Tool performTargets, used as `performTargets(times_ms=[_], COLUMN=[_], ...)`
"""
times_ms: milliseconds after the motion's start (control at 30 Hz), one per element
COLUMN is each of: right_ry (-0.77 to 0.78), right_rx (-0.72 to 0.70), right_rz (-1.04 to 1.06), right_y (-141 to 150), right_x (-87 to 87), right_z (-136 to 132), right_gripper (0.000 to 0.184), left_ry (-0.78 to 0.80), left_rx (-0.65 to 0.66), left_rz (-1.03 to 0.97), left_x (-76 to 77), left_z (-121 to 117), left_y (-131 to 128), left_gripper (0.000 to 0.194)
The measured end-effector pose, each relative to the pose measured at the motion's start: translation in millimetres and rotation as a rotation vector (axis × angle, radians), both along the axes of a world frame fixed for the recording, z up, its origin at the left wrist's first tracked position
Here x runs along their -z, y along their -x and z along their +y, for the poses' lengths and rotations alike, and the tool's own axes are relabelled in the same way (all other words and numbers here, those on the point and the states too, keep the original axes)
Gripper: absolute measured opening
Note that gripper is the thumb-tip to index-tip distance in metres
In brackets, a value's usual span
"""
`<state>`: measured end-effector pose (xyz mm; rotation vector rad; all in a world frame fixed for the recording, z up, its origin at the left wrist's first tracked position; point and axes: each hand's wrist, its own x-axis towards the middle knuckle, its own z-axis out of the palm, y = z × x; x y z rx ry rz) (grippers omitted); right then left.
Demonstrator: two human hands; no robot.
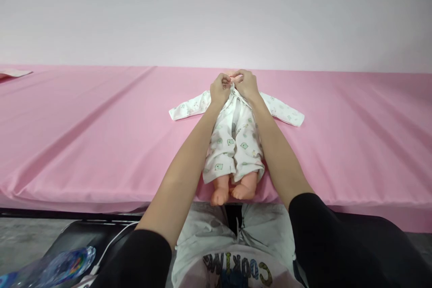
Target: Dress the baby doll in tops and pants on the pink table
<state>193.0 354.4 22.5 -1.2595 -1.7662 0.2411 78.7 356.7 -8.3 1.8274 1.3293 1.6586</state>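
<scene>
A baby doll [233,189] lies on its back on the pink-covered table [101,135], bare feet toward me at the front edge. It wears a white printed baby suit [232,144] with both sleeves spread out sideways. My left hand [219,90] and my right hand [245,84] are both closed in a pinch on the suit's fabric at the collar, close together. The doll's head is hidden behind my hands.
A plain pale wall rises behind the table. A small cloth piece [13,73] lies at the far left edge. Below the table's front edge are my lap, a white cable [111,243] and a colourful plastic item [60,265] at bottom left.
</scene>
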Motion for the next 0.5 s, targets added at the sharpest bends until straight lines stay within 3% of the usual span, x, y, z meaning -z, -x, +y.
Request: performTargets(times_ms=[267, 500], right_ry=[-0.058, -0.017], right_rx=[0.038, 0.077], right_rz=[-0.219, -0.165], right_y=[13, 15], right_x=[2.4, 6.3], right_z=[-10, -4], right_gripper=[0.034, 0.023], left_ry=[-0.028, 0.031], left_rx=[-0.122, -0.166], left_rz=[0.063, 0.243], left_x=[0.1, -1.0], left_z=[-4, 5], left_y=[1, -1], left_gripper=[0.045, 0.029])
